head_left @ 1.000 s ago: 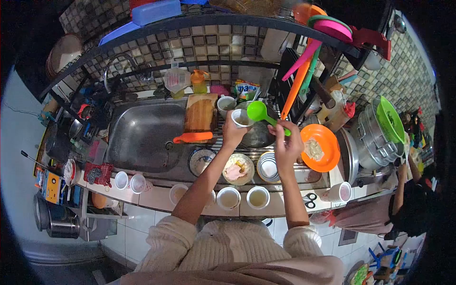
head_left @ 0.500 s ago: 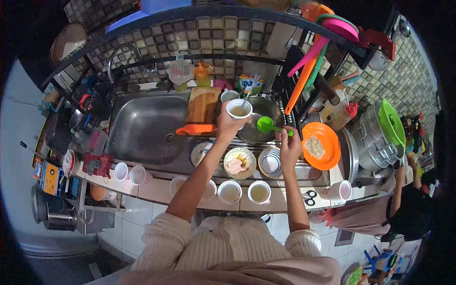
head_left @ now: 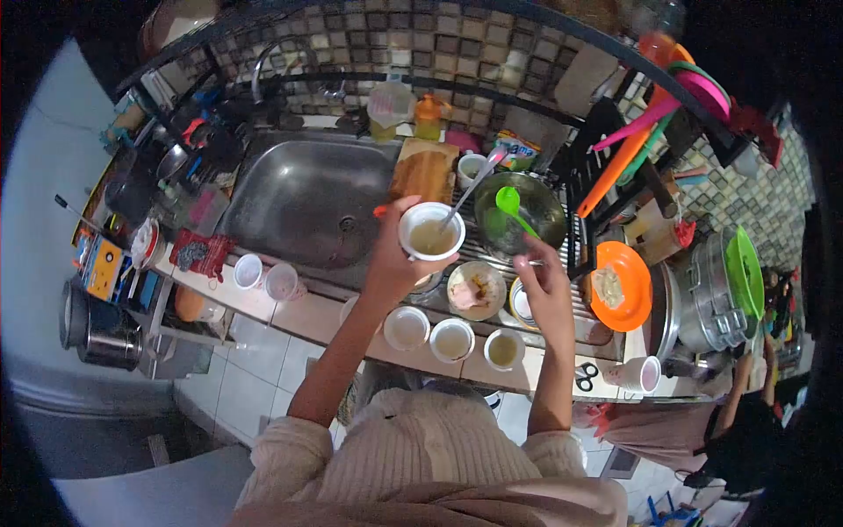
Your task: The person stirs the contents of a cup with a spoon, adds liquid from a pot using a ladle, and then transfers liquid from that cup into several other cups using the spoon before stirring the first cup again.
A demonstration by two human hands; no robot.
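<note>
Two bare hands each hold something in the head view. Gripped in the left hand (head_left: 395, 255) is a white cup (head_left: 432, 249), held up left of the steel pot (head_left: 540, 221) and nearer the person than it. The right hand (head_left: 546, 283), on the pot's near side, pinches the handle of a green ladle (head_left: 507, 200), whose bowl hangs over the pot.

A second ago the ladle's bowl was right beside the cup; now the two are apart, with the cup drawn toward the person. That suggests one serving has been ladled and the pouring has paused.

The cup has a round rim and holds pale, cloudy yellowish liquid, lying below the rim; a metal spoon (head_left: 474, 187) leans in it, slanting toward the pot. How thick the liquid is, I cannot tell. Nearer the person than the pot, three similar cups (head_left: 451, 337) stand in a row, with liquid inside.
</note>
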